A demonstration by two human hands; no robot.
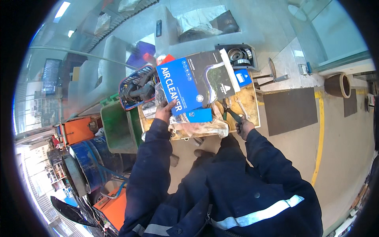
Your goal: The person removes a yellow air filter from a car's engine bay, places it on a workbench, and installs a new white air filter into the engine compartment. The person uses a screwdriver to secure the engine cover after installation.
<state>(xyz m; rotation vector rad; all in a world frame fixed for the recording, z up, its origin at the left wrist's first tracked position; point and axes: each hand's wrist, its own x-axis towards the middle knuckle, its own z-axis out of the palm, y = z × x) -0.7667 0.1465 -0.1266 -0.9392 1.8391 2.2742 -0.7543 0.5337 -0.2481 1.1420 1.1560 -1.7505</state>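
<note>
My left hand (pixel 164 111) is closed on the lower left corner of a large flat air filter box (pixel 189 85), blue and black with a picture on it. The box is tilted over the worktable (pixel 252 103) and covers much of it. At the table's near right side my right hand (pixel 245 128) grips the dark handle of a pair of pliers (pixel 235 117), their metal jaws pointing away from me. A spanner (pixel 240 106) lies just beyond that hand. Beneath the big box are a smaller blue box (pixel 200 115) and crumpled clear plastic wrapping (pixel 216 125).
A basket of dark parts (pixel 138 89) stands at the table's left, above a green bin (pixel 120 128). Metal rings fill a grey tray (pixel 254 53) at the back. A blue drum (pixel 92 158) is at left; a dark mat (pixel 290 114) and brown pot (pixel 335 85) are at right.
</note>
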